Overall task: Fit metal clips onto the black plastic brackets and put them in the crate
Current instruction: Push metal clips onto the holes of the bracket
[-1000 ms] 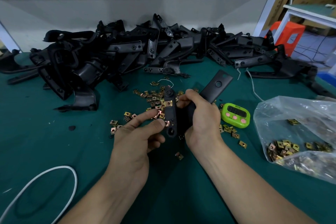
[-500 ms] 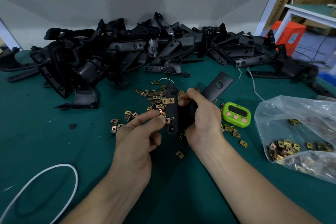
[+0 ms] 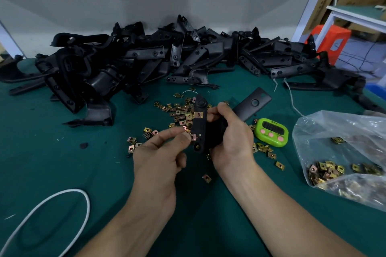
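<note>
bracket (image 3: 200, 127) gripped steady in curled right hand (image 3: 231, 137); clip (image 3: 193, 137) pinched by left hand (image 3: 158, 152) at bracket's lower edge, prob for push-on

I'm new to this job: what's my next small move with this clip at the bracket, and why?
Probably push the pinched clip sideways onto the bracket edge until it seats. A fitted clip already sits higher up, the left hand pinches this one against the edge, and the right hand steadies the bracket.

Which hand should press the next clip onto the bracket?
Left. The left hand already pinches a clip against the edge of the bracket, while the right hand grips the bracket to steady it.
</note>
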A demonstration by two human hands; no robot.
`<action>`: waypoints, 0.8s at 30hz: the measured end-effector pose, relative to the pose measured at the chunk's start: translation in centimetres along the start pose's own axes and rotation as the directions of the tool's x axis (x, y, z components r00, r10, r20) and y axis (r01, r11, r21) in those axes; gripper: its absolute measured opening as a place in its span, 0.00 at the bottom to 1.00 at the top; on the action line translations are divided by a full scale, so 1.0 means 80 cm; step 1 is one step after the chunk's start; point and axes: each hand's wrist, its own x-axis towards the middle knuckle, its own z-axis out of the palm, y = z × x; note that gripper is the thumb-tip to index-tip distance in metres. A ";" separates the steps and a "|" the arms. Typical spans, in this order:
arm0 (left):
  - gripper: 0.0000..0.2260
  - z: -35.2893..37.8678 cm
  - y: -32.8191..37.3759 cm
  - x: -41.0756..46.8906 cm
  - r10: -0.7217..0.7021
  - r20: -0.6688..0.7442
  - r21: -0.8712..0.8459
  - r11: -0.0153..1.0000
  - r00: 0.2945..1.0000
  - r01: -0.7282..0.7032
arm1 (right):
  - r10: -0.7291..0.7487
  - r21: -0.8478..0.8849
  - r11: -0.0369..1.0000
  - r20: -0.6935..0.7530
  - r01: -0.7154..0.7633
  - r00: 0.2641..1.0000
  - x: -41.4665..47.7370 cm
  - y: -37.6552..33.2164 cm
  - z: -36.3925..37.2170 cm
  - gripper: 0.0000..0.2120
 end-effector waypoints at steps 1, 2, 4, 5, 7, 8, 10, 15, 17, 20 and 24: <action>0.08 0.001 -0.002 -0.003 0.029 0.008 0.023 0.999 1.000 -0.030 | -0.007 -0.006 1.000 -0.008 0.007 1.000 0.000 0.000 0.000 0.14; 0.07 0.002 -0.004 -0.005 0.055 0.018 0.040 0.998 0.998 -0.055 | -0.018 -0.012 1.000 -0.016 0.017 1.000 0.000 -0.001 0.000 0.15; 0.07 0.004 -0.008 -0.009 0.081 0.035 0.075 0.994 0.996 -0.084 | -0.044 -0.027 0.999 -0.024 0.044 0.999 0.000 -0.003 0.000 0.14; 0.08 0.004 -0.010 -0.010 0.085 0.038 0.091 0.992 0.996 -0.088 | -0.060 -0.040 0.997 -0.022 0.059 0.998 -0.001 -0.004 0.000 0.14; 0.09 0.004 -0.011 -0.011 0.104 0.027 0.124 0.987 0.994 -0.107 | -0.099 -0.078 0.992 -0.013 0.097 0.995 -0.002 -0.003 -0.001 0.11; 0.10 0.004 -0.012 -0.012 0.131 0.014 0.162 0.978 0.991 -0.132 | -0.119 -0.097 0.988 -0.007 0.118 0.993 -0.002 -0.002 -0.001 0.10; 0.10 0.003 -0.014 -0.016 0.210 -0.001 0.271 0.941 0.978 -0.202 | -0.145 -0.116 0.983 -0.007 0.143 0.989 -0.003 0.000 0.000 0.08; 0.17 0.006 -0.009 -0.031 0.307 0.092 0.448 0.837 0.947 -0.315 | -0.172 -0.099 0.980 -0.014 0.170 0.985 -0.003 -0.001 0.000 0.08; 0.24 0.007 -0.003 -0.036 0.315 0.128 0.474 0.814 0.940 -0.337 | -0.173 -0.072 0.983 -0.018 0.172 0.985 -0.004 -0.001 -0.001 0.11; 0.31 0.009 0.002 -0.043 0.341 0.151 0.526 0.767 0.928 -0.368 | -0.193 -0.086 0.978 -0.017 0.191 0.981 -0.004 0.000 -0.001 0.13; 0.33 0.011 -0.001 -0.041 0.398 0.150 0.582 0.705 0.905 -0.407 | -0.208 -0.097 0.974 -0.032 0.204 0.978 -0.003 0.004 0.000 0.08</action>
